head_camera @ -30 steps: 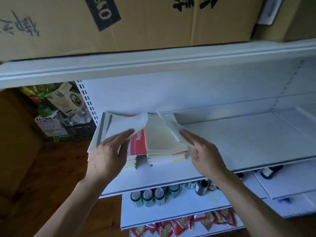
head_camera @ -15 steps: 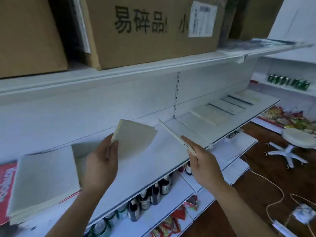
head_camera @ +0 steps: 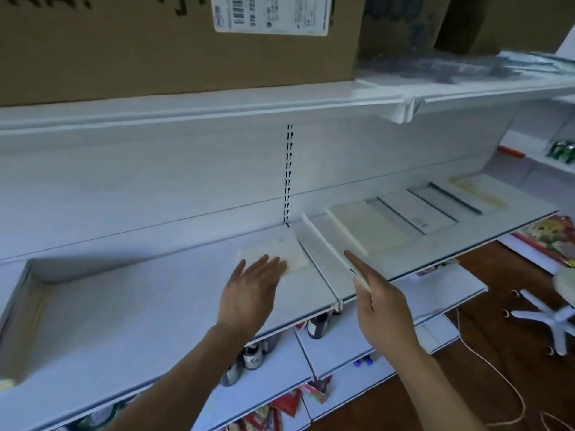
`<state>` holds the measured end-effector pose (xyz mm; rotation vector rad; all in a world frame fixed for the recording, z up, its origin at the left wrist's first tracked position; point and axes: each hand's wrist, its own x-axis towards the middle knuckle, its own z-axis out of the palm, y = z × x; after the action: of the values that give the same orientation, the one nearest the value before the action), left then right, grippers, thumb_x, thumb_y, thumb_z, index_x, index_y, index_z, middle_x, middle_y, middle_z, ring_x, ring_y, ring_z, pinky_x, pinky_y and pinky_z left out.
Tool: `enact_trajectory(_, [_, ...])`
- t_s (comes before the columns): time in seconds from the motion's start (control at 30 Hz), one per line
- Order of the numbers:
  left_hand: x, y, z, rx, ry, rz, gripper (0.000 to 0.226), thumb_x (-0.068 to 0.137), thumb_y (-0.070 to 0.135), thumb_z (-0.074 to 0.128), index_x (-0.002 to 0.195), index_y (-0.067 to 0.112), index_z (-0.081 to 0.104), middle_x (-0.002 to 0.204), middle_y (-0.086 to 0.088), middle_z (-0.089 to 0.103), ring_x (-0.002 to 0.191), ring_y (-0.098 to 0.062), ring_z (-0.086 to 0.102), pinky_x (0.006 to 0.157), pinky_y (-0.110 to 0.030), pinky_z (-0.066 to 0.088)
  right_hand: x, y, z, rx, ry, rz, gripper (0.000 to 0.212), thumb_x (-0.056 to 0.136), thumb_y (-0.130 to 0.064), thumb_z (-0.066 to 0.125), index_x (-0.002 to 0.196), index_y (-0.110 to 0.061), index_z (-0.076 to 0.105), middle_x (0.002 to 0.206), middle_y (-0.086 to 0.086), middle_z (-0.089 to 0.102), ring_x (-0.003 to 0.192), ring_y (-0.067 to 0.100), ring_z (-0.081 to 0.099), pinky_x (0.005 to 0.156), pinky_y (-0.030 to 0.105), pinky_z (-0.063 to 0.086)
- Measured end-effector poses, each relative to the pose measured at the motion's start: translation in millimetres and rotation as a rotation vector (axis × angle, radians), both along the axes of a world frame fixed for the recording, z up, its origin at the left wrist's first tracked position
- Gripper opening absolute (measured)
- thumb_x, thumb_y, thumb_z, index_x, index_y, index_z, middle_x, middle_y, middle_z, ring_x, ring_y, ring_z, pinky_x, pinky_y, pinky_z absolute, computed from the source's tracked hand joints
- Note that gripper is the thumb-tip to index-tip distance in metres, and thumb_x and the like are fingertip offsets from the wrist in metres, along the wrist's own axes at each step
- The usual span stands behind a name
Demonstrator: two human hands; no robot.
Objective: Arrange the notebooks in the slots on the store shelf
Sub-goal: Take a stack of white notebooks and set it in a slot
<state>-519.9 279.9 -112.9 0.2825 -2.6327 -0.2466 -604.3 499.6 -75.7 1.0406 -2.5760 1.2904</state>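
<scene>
A cream notebook [head_camera: 281, 251] lies flat on the white shelf [head_camera: 140, 306], with the left hand [head_camera: 252, 297] over its near edge, fingers straight. The right hand [head_camera: 385, 312] pinches a thin notebook [head_camera: 323, 241] edge-up beside it. Beyond is a row of notebooks [head_camera: 367, 231] — cardboard box [head_camera: 155, 51] overhead, bottles [head_camera: 253, 357] below.

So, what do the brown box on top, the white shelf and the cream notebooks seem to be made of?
Box: likely cardboard, matte brown, paper label stuck on.
Shelf: probably painted metal, smooth white, slotted upright behind.
Notebooks: paper or thin card covers, matte cream.
</scene>
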Motion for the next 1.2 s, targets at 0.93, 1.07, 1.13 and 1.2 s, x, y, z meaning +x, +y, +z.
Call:
enact_trajectory(0.93, [-36, -30, -76, 0.445, -0.016, 0.084, 0.097, 0.078, 0.083, 0.035, 0.143, 0.01, 0.044, 0.155, -0.009, 0.027, 0.141, -0.026, 0.034, 0.11, -0.036, 0.032, -117, -135, -86, 0.645, 0.453, 0.683, 0.075, 0.091, -0.07, 0.013, 0.142, -0.023, 0.042, 0.149, 0.004, 0.043, 0.138, 0.022, 0.039, 0.108, 0.047, 0.033])
enact_trajectory(1.07, [-39, -23, -77, 0.306, -0.096, 0.173, 0.092, 0.084, 0.08, 0.027, 0.123, 0.006, 0.065, 0.136, -0.02, 0.055, 0.119, -0.03, 0.06, 0.099, -0.053, 0.035, -129, -126, -94, 0.526, 0.385, 0.743, 0.066, 0.094, -0.066, 0.025, 0.143, -0.025, 0.043, 0.154, -0.003, 0.034, 0.144, 0.015, 0.027, 0.115, 0.039, 0.028])
enact_trajectory(1.13, [-39, -22, -79, 0.315, -0.11, 0.184, 0.091, 0.083, 0.08, 0.029, 0.122, 0.007, 0.066, 0.135, -0.019, 0.056, 0.115, -0.03, 0.063, 0.099, -0.047, 0.037, -139, -117, -94, 0.439, 0.303, 0.709, 0.066, 0.093, -0.066, 0.033, 0.14, -0.024, 0.049, 0.155, -0.006, 0.03, 0.145, 0.01, 0.021, 0.117, 0.036, 0.023])
enact_trajectory(1.2, [-38, -20, -76, 0.352, -0.145, 0.195, 0.091, 0.081, 0.082, 0.028, 0.129, 0.012, 0.062, 0.142, -0.015, 0.05, 0.121, -0.031, 0.058, 0.101, -0.042, 0.035, -153, -106, -92, 0.389, 0.24, 0.642, 0.068, 0.09, -0.069, 0.035, 0.141, -0.024, 0.047, 0.157, -0.008, 0.025, 0.146, 0.006, 0.014, 0.119, 0.033, 0.015])
